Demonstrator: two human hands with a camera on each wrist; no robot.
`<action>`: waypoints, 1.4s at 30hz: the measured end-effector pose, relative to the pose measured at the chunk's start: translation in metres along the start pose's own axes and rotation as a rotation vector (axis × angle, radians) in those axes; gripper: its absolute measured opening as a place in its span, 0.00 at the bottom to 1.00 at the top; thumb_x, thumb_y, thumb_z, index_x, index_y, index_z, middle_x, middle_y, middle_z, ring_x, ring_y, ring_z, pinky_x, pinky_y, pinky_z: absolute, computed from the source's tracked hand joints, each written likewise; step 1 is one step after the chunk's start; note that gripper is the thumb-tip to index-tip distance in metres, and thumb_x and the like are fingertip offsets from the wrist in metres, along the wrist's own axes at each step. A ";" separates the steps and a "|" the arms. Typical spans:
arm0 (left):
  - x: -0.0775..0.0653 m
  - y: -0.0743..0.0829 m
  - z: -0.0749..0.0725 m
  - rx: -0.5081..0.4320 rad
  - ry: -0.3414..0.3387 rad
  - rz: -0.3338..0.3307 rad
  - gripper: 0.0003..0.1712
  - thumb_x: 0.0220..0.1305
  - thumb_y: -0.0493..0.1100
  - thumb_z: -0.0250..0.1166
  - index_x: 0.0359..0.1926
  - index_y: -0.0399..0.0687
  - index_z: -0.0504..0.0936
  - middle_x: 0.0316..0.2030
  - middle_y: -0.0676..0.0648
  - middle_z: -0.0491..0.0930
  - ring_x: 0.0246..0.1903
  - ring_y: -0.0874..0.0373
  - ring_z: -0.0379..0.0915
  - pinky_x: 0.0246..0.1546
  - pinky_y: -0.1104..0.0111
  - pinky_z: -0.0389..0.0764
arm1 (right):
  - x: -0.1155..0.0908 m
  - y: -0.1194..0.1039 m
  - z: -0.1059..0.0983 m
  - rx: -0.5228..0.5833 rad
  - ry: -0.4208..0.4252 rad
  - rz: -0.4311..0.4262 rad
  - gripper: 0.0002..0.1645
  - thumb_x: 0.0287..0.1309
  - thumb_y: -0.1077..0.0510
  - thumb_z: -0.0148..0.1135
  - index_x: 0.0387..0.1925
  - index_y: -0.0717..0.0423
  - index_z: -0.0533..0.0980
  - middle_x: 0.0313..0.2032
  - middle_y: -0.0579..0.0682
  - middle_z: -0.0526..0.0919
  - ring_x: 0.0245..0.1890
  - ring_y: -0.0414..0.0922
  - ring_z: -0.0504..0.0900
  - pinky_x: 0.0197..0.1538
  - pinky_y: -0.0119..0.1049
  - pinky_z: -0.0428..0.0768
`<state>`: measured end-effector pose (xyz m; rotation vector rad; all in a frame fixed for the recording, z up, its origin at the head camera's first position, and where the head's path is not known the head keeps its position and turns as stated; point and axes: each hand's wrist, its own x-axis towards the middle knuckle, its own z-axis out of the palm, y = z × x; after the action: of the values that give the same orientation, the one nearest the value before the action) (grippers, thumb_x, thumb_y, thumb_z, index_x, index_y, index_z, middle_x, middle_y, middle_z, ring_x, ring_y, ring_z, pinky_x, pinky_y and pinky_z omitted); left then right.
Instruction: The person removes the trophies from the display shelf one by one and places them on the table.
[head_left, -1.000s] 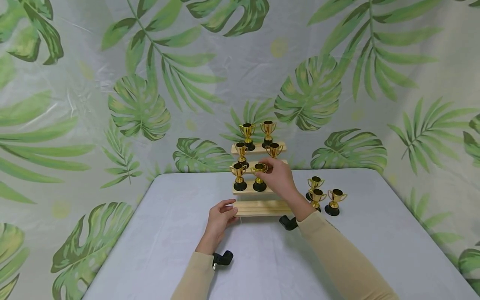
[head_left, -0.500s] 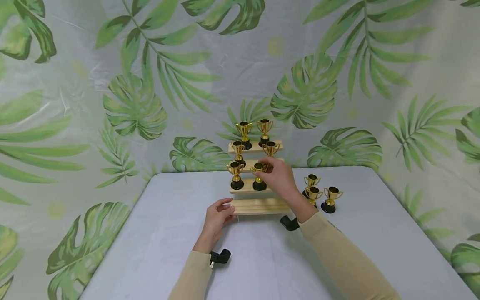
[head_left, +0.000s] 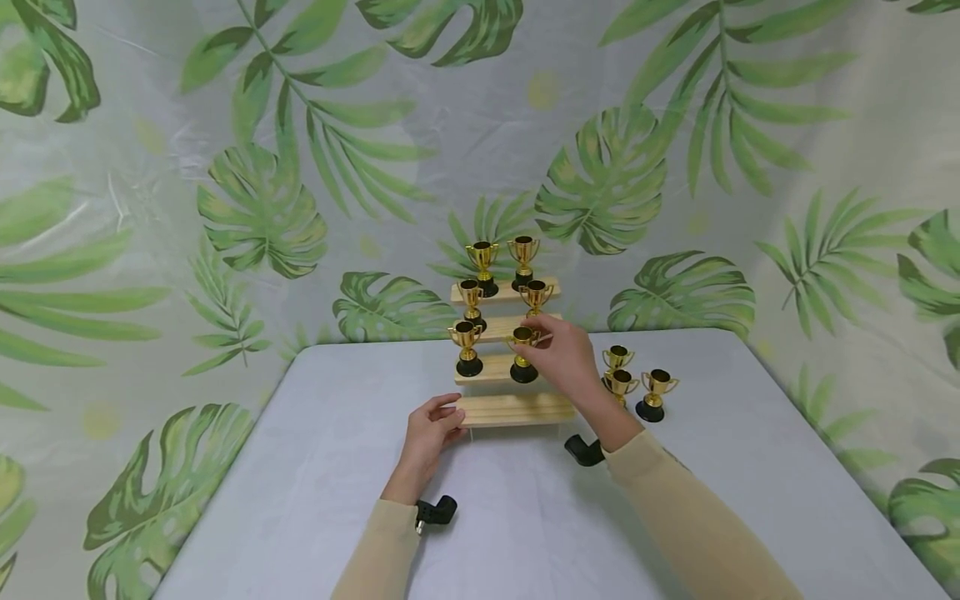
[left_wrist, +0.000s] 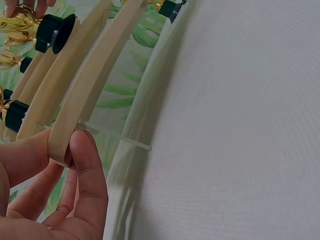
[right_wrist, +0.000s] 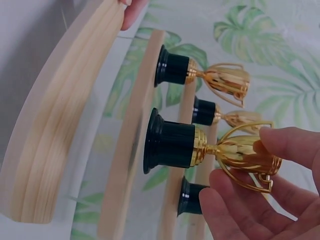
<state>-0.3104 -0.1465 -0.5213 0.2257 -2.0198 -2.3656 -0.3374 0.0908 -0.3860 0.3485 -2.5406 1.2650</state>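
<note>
A small gold trophy cup (head_left: 523,369) with a black base is pinched at its bowl and handle by my right hand (head_left: 562,354). It stands upright at the second-lowest board of a tiered wooden stand; in the right wrist view the base of this trophy (right_wrist: 172,145) appears just in front of that board, and contact is unclear. My left hand (head_left: 427,437) grips the left end of the bottom board (head_left: 517,410) between thumb and fingers, as the left wrist view also shows on the board (left_wrist: 90,85). Another trophy (head_left: 467,350) sits at the left of the second-lowest board.
Two trophies stand on the top board (head_left: 506,292), and two more on the board below it (head_left: 495,330). To the right, on the white table (head_left: 315,467), is a group of three trophies, the nearest trophy (head_left: 656,392) fully visible. A leaf-patterned curtain (head_left: 405,108) hangs behind.
My right hand has shifted the trophy to the right along the second-lowest board, widening the gap from the left one. My left hand keeps its grip. The head view has drifted slightly.
</note>
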 end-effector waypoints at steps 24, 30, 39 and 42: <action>0.001 -0.001 0.001 -0.019 0.009 -0.015 0.23 0.63 0.31 0.69 0.60 0.37 0.80 0.42 0.40 0.79 0.36 0.53 0.80 0.36 0.65 0.86 | -0.017 0.015 -0.029 -0.019 0.020 0.023 0.25 0.58 0.50 0.74 0.57 0.49 0.81 0.45 0.49 0.85 0.38 0.46 0.85 0.33 0.43 0.85; 0.001 -0.001 0.000 -0.010 0.012 -0.016 0.22 0.64 0.32 0.68 0.60 0.38 0.80 0.43 0.40 0.79 0.37 0.52 0.80 0.38 0.65 0.86 | -0.021 0.023 -0.040 -0.041 0.025 0.021 0.25 0.59 0.50 0.73 0.57 0.47 0.81 0.46 0.50 0.85 0.38 0.46 0.85 0.33 0.42 0.84; 0.000 0.001 0.000 0.007 -0.001 -0.016 0.23 0.66 0.34 0.68 0.62 0.38 0.79 0.45 0.39 0.79 0.38 0.54 0.81 0.40 0.64 0.86 | -0.028 0.037 -0.053 -0.064 0.047 0.034 0.24 0.58 0.50 0.74 0.56 0.45 0.81 0.45 0.51 0.85 0.38 0.47 0.85 0.31 0.42 0.84; -0.001 0.001 0.000 0.006 0.000 -0.019 0.23 0.66 0.34 0.68 0.62 0.39 0.79 0.45 0.39 0.79 0.38 0.54 0.80 0.39 0.65 0.86 | -0.031 0.041 -0.058 -0.071 0.043 0.046 0.23 0.59 0.48 0.73 0.55 0.45 0.81 0.45 0.50 0.85 0.39 0.47 0.85 0.30 0.41 0.83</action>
<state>-0.3098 -0.1462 -0.5200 0.2462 -2.0334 -2.3711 -0.3142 0.1639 -0.3934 0.2465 -2.5636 1.1815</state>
